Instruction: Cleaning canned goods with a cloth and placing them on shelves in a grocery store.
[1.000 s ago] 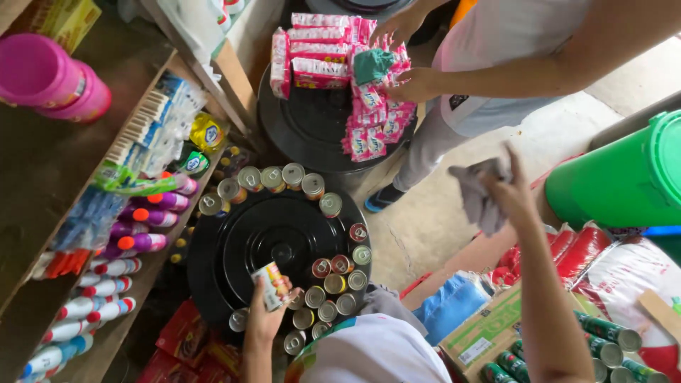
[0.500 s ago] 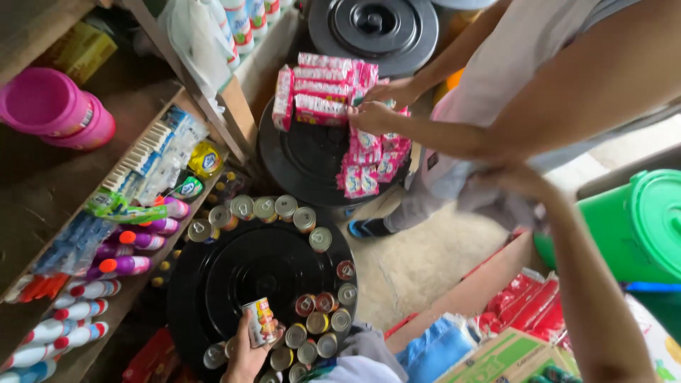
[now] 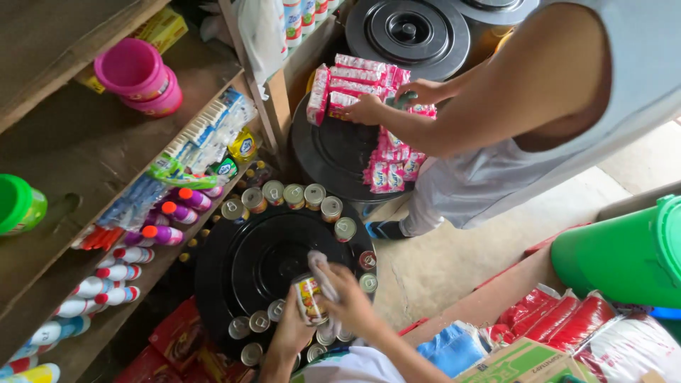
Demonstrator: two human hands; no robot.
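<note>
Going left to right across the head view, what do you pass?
Green cup → pink tubs → left hand → can it holds → right hand with grey cloth → green bin.

Pink-and-white sachet packs piled on a black drum lid; a red-and-yellow-labelled can below; red packets bottom right.

Small labelled tin can, upright, raised above the black round lid, grey cloth pressed against it
</note>
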